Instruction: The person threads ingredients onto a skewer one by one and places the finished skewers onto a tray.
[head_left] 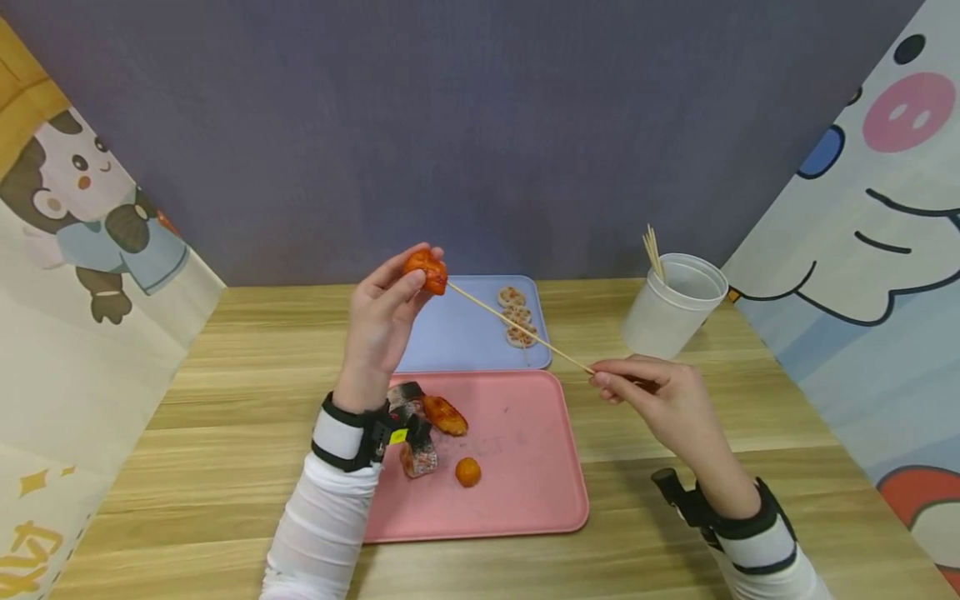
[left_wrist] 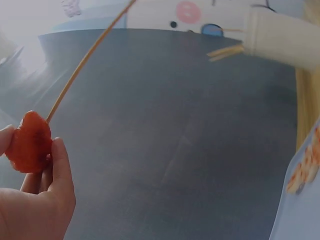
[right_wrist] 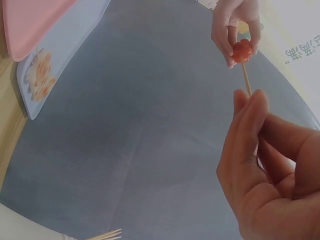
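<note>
My left hand (head_left: 386, 312) pinches a glossy red-orange food piece (head_left: 426, 272) between thumb and fingers, raised over the back of the table. A thin bamboo skewer (head_left: 517, 325) runs from that piece down to my right hand (head_left: 667, 400), which pinches its other end between thumb and fingertips. The skewer's far end meets the piece's side; in the left wrist view the food piece (left_wrist: 31, 142) hides the tip. Below, on a pink tray (head_left: 525, 500), lie dark-skinned grey chunks (head_left: 422, 458), a browned glazed wing-like piece (head_left: 446, 414) and an orange ball (head_left: 468, 472).
Behind the pink tray, a pale blue tray (head_left: 450, 333) bears a skewer of several browned round slices (head_left: 517, 315). A white tub (head_left: 663, 317) with several bamboo skewers (head_left: 652, 250) stands at the back right. A grey panel (head_left: 480, 142) rises behind the wooden table (head_left: 210, 433).
</note>
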